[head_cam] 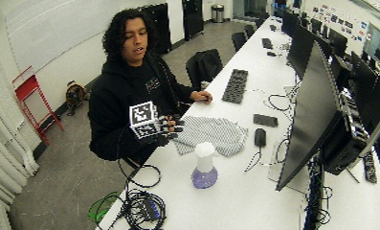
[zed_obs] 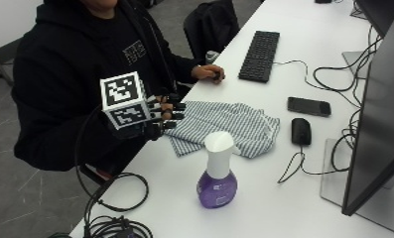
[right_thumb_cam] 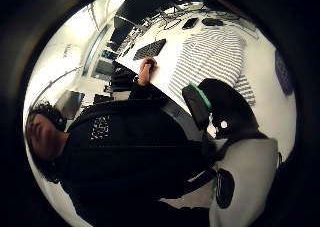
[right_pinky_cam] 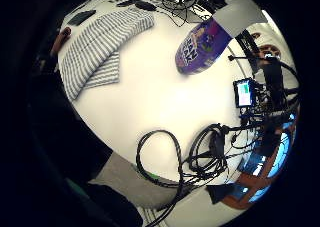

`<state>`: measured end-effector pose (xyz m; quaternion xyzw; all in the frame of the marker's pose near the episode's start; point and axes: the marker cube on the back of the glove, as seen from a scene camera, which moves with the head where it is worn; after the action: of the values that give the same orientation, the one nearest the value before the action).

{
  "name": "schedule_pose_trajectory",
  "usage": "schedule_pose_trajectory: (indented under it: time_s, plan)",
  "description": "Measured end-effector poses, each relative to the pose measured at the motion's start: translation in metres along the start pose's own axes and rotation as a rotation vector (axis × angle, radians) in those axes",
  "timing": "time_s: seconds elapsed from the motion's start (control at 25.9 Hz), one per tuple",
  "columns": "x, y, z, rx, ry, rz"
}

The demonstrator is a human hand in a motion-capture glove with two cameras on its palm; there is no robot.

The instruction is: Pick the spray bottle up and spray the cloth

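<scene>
White table (zed_obs: 295, 198), purple-labelled spray bottle (zed_obs: 218, 171), striped cloth (zed_obs: 226, 126)

Purple bottle (zed_obs: 217, 187) (white sprayer), striped cloth (zed_obs: 224, 126)

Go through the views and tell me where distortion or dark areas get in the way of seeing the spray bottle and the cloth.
Little finger side palm view: fisheye bends the table; spray bottle and striped cloth readable. Thumb side palm view: the person's dark hoodie fills much; cloth shows, bottle only a purple sliver at the edge. Outside view: undistorted; bottle, cloth and gloved right hand plain.
</scene>
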<state>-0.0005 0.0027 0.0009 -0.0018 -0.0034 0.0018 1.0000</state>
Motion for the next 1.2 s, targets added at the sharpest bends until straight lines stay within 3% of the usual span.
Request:
schedule_pose_trajectory:
  time_s: [0.77, 1.2]
  plan:
    - [0.019, 0.011, 0.000, 0.027, -0.028, 0.103]
    - [0.065, -0.002, -0.020, 0.167, 0.050, 0.377]
